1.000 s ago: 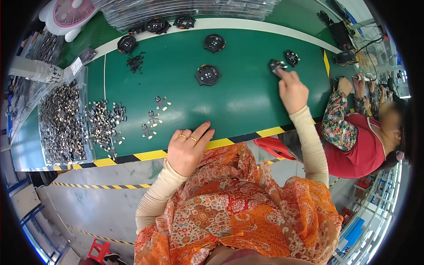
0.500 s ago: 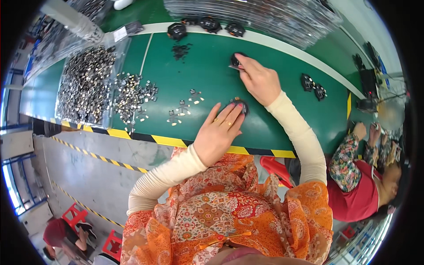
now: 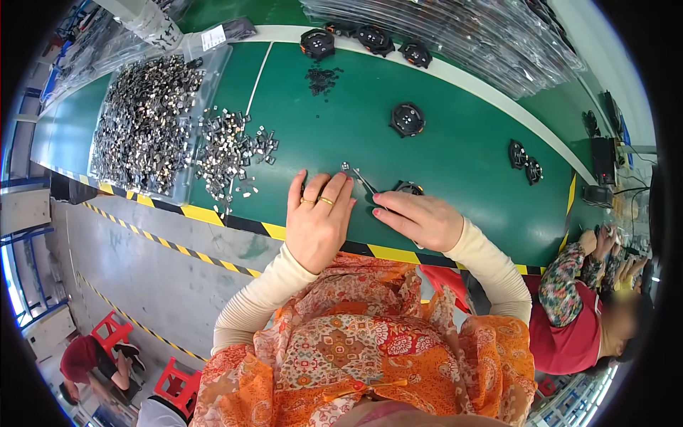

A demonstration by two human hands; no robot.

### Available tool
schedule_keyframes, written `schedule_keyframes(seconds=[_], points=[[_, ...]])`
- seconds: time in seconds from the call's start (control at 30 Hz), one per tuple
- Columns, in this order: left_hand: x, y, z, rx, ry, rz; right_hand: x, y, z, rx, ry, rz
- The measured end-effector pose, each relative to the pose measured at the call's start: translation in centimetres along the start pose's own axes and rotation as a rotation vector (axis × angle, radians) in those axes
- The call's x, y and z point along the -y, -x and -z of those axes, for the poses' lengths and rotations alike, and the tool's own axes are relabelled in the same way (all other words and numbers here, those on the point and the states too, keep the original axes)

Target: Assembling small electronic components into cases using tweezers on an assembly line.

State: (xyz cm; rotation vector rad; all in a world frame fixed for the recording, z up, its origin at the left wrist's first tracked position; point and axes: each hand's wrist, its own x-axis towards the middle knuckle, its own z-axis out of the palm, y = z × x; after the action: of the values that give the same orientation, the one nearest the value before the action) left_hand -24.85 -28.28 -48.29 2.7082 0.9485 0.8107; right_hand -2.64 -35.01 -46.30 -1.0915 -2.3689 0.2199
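Note:
My right hand [image 3: 421, 219] pinches a pair of dark tweezers [image 3: 366, 182], whose tips reach to a small black-and-silver part [image 3: 346, 166] on the green table. My left hand [image 3: 317, 217] lies palm down beside that part, fingers stretched and slightly apart. It covers whatever lies beneath it. Just beyond my right fingers sits a round black case, like a watch case [image 3: 409, 188], partly hidden by the hand. Farther out on the table, a second round black watch case [image 3: 408, 119] lies alone, untouched.
A heap of small parts [image 3: 146, 124] fills a clear tray at the left, with a looser pile [image 3: 231, 149] beside it. Tiny black pieces [image 3: 322, 80] lie farther back. Several black cases [image 3: 375, 40] rest along the white strip. A co-worker [image 3: 575, 313] sits at the right.
My right hand has left the far watch case and come nearer, with the tweezers plainly showing. My left hand has slid left off the near case onto the table. The whole view has shifted slightly.

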Motion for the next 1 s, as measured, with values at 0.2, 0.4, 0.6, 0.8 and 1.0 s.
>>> schedule_keyframes(seconds=[0.2,0.4,0.6,0.8,1.0], points=[[-0.1,0.0,0.5,-0.013,0.017,0.002,-1.1,-0.5,0.4,0.036,0.097,0.133],[-2.4,0.3,0.3,-0.055,0.15,-0.196,0.1,1.1,2.4,-0.451,-0.304,-0.383],[-3.2,-1.1,-1.0,0.15,0.17,-0.325,2.1,5.4,0.9,-0.936,-0.942,-0.851],[-3.1,1.0,-0.4,0.098,0.3,-0.286,4.7,7.4,-0.9,-0.938,-1.062,-1.012],[-2.6,1.4,-1.1,0.112,0.356,-0.272,2.7,6.4,0.1,-0.867,-1.121,-0.966]])
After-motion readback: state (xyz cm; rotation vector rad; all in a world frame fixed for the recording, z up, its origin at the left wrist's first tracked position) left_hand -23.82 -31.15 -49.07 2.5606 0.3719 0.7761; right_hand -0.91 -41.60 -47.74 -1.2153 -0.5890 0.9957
